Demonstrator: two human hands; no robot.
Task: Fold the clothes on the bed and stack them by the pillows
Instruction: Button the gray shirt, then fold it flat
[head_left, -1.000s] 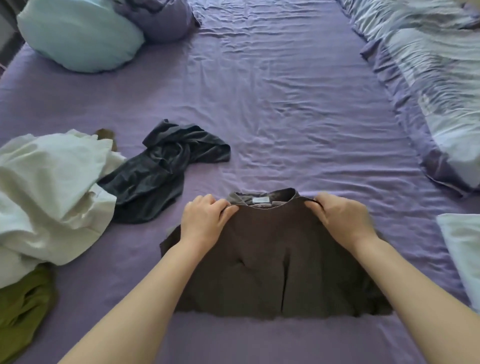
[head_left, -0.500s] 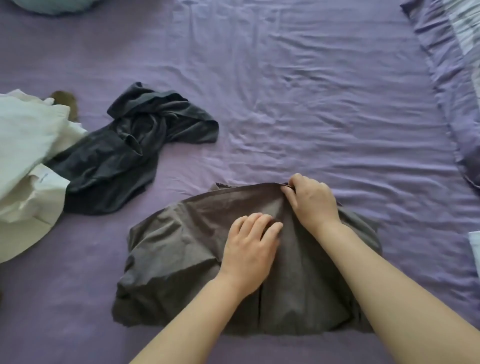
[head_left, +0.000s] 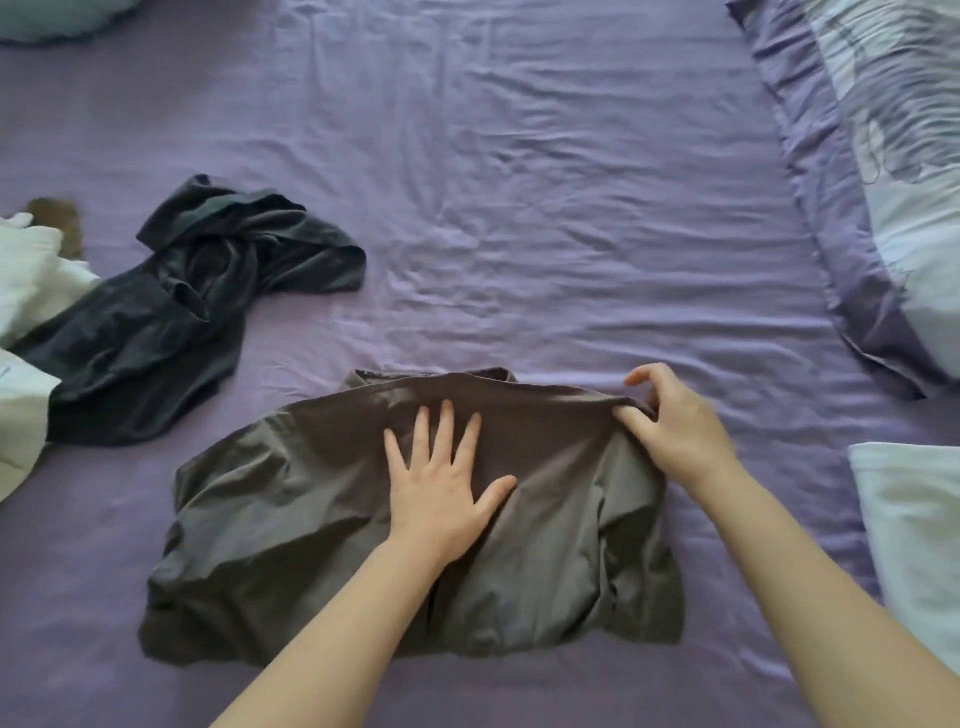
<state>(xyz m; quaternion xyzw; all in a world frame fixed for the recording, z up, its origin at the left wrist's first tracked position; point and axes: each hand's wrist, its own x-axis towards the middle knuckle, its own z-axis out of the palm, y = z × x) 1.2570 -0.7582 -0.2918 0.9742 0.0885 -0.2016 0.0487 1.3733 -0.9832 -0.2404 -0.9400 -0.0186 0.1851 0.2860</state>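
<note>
Hands work a brown garment (head_left: 332, 545) spread on a bed's wrinkled purple sheet (head_left: 519, 208), seen from the head camera looking forward and down. The garment lies at the near middle of the bed, folded over on itself into a rough rectangle, its far edge forming a rounded fold and part of a second layer peeking out just beyond it.

The left hand (head_left: 441, 483) lies flat on the centre of the garment, fingers straight and spread, palm pressing the cloth down and grasping nothing. The right hand (head_left: 675, 421) sits at the garment's far right corner, thumb and curled fingers pinching the folded edge there, with the index finger raised clear of the fabric. Both bare forearms reach in from the bottom of the frame.

To the left, apart from the brown piece, a dark grey garment (head_left: 171, 322) lies crumpled and unfolded. Its left side touches a heap of white clothing (head_left: 26, 332) cut off by the frame edge, with a small brownish item (head_left: 60, 221) just behind that heap. A pale blue pillow (head_left: 52, 18) shows at the far left corner. A striped purple-and-white duvet (head_left: 883, 171) runs along the right side, and a folded white fabric (head_left: 914, 530) rests near the right forearm.
</note>
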